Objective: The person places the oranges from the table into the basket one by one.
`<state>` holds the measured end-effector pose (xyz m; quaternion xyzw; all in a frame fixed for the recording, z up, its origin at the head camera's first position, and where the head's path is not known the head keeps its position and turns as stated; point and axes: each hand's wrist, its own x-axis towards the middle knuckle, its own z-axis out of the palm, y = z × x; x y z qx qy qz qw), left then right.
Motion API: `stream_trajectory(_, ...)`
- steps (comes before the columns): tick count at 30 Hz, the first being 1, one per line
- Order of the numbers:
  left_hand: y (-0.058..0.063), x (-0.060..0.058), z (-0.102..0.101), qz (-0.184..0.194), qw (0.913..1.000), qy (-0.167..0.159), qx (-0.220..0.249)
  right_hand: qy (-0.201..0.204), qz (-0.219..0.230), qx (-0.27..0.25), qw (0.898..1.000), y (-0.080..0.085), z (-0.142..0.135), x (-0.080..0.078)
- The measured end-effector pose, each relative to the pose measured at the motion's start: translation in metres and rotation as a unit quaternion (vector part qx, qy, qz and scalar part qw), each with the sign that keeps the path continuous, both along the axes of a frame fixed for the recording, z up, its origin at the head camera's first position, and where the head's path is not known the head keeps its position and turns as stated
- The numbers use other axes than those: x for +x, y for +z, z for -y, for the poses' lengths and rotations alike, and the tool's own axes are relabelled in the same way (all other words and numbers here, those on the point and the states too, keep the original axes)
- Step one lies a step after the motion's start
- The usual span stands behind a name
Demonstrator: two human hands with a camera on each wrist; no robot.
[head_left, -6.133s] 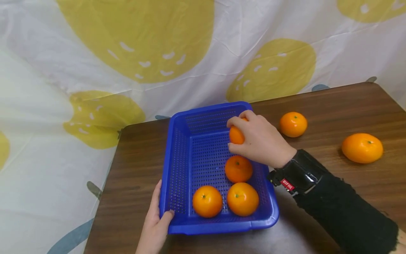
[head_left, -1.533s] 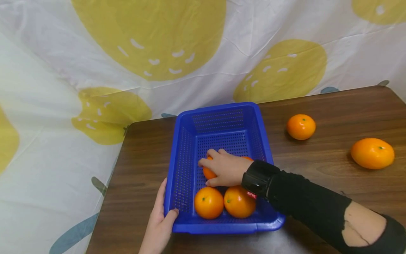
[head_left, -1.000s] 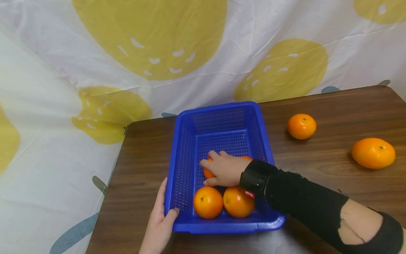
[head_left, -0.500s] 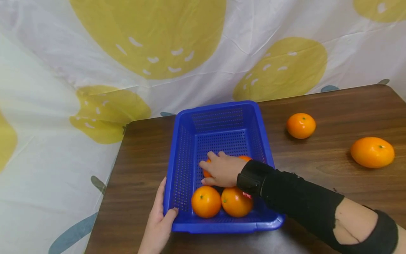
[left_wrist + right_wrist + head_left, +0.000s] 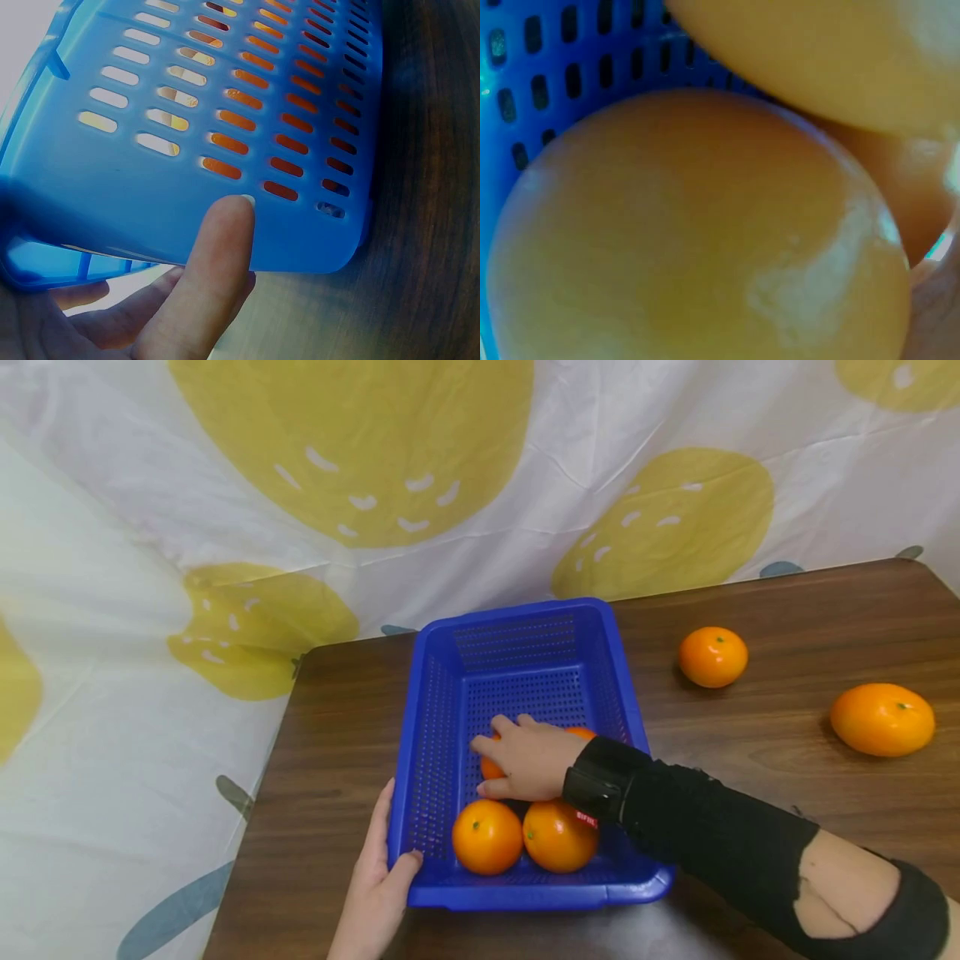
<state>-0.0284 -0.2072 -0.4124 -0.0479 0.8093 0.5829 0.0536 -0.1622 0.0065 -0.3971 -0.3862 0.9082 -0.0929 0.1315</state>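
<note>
A blue perforated plastic basket (image 5: 630, 693) stands on the table, its near-left corner gripped by my left hand (image 5: 375, 881), thumb over the rim. In the left wrist view one finger (image 5: 217, 262) lies along the outer wall (image 5: 135, 195), and orange shows through the slots. My right hand (image 5: 536, 762) reaches inside with its fingers curled around an orange (image 5: 491, 767), mostly hidden beneath it. Another orange (image 5: 581, 732) peeks out behind that wrist. Two more oranges sit at the near end, a left one (image 5: 487, 837) and a right one (image 5: 558, 837). Large oranges (image 5: 697, 240) fill the right wrist view.
To the basket's right, two oranges lie on the brown wooden table (image 5: 330, 752): one farther back (image 5: 712, 657) and a bigger one (image 5: 882, 720) at far right. Behind the table hangs a white curtain (image 5: 570, 410) with yellow fruit prints.
Since the earliest frame, my right hand has carried its orange from the basket's right side leftward and nearer, down beside the others. Over the last second both hands stay almost still.
</note>
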Motion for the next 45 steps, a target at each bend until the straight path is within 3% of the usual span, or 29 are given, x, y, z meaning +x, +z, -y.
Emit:
stream_trajectory(12, 0.000, -0.001, 0.001, -0.016, 0.9998, -0.012, -0.001, 0.002, -0.023, -0.017, 1.000, 0.008, -0.006, -0.001)
stream_trajectory(45, -0.001, -0.001, 0.001, -0.022, 0.9997, -0.005, -0.010, -0.030, -0.009, -0.049, 0.998, 0.057, -0.027, 0.006)
